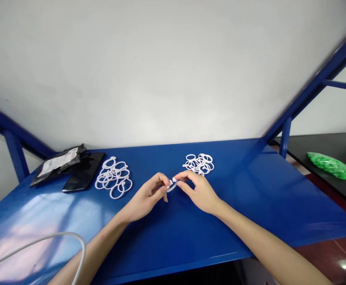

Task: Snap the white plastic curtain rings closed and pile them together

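Observation:
A white plastic ring [172,187] is held between both hands, just above the middle of the blue table [190,233]. My left hand [150,194] pinches its left side between thumb and fingers. On the right side, my right hand [199,190] grips it with thumb and forefinger. At the top of the ring there seems to be a gap between two small white ends; the fingers cover part of it. Left of my hands lies a loose pile of similar white rings [113,177]. Behind my right hand is a smaller pile of white rings [201,163].
At the back left lie a black plastic package [58,162] with a white label and a flat black device [84,174]. A white cable [63,234] crosses the front left. Blue frame bars [285,136] flank the table. On the right, a black surface holds a bag of green pieces [329,164].

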`<state>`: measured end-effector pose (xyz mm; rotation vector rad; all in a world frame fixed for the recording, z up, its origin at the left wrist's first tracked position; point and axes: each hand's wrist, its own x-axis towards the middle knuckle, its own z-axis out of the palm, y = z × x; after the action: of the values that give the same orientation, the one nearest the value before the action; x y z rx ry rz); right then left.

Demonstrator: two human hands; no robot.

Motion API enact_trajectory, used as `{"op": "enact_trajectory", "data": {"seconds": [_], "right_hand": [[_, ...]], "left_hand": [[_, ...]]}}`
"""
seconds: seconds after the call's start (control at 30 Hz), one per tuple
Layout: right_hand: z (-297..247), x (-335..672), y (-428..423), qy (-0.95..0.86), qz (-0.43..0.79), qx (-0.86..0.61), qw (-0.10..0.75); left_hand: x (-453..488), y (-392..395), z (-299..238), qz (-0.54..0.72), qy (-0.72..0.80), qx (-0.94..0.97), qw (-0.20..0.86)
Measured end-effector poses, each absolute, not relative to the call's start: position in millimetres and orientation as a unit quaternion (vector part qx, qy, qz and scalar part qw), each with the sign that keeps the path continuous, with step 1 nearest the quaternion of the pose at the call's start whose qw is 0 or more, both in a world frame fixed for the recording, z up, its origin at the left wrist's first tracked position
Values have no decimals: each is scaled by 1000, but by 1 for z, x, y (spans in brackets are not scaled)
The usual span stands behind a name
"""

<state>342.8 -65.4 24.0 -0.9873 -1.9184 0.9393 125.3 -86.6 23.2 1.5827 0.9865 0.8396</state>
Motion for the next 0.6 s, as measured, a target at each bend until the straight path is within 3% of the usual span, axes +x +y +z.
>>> {"op": "enact_trajectory", "data": {"seconds": [0.2,0.6], "right_hand": [[23,340,-67,-734,413,-395,366],[21,340,-68,-747,389,-391,371]], "left_hand": [[132,-91,16,386,422,614,543],[143,-92,8,437,495,585,471]]}}
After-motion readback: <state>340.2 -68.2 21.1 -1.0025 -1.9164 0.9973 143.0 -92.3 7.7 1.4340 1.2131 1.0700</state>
